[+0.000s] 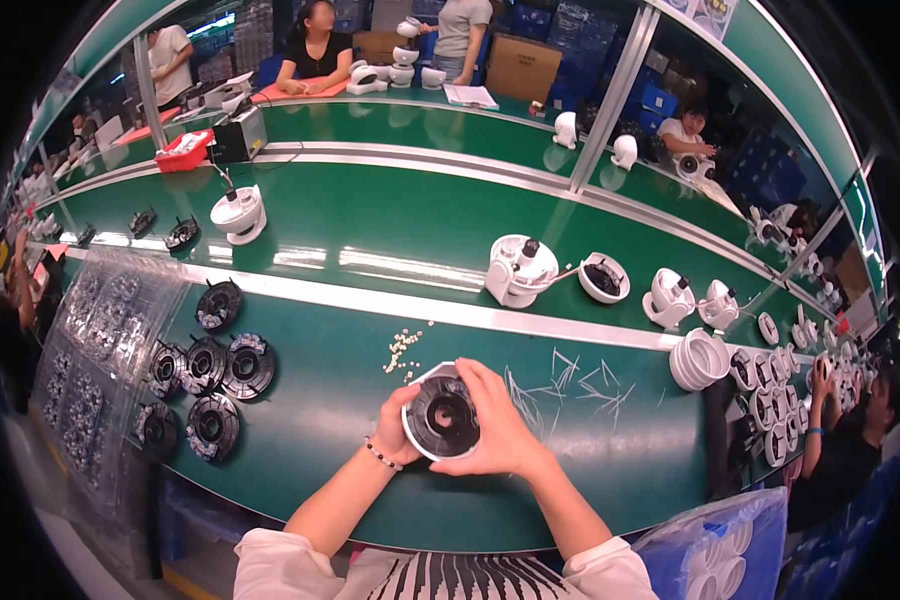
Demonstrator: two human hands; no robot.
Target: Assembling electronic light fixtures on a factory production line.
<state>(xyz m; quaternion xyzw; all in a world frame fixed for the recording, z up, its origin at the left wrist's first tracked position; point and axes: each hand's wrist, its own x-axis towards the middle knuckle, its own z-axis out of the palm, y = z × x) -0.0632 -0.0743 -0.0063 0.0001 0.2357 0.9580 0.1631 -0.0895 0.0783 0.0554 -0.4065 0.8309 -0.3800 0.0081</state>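
Between my hands, above the near edge of the green worktable, is a round white housing [418,446] with a black ring-shaped insert [432,437] set inside it. My left hand [396,428] grips the housing's left side, and a beaded bracelet circles that wrist. My right hand [494,424] wraps the right side, fingers over the far rim and thumb along the near rim. A hole shows through the insert's middle. Just beyond my hands lie small pale yellow pieces [402,350]. Thin white strips [570,375] are scattered to the right.
Several black round parts [206,362] lie left, beside plastic trays [95,330] of small parts. Stacked white rings [700,360] stand right. Beyond the metal rail, white assemblies [518,270] sit on a green conveyor [370,215]. A clear bag [720,550] is at lower right. Other people work around.
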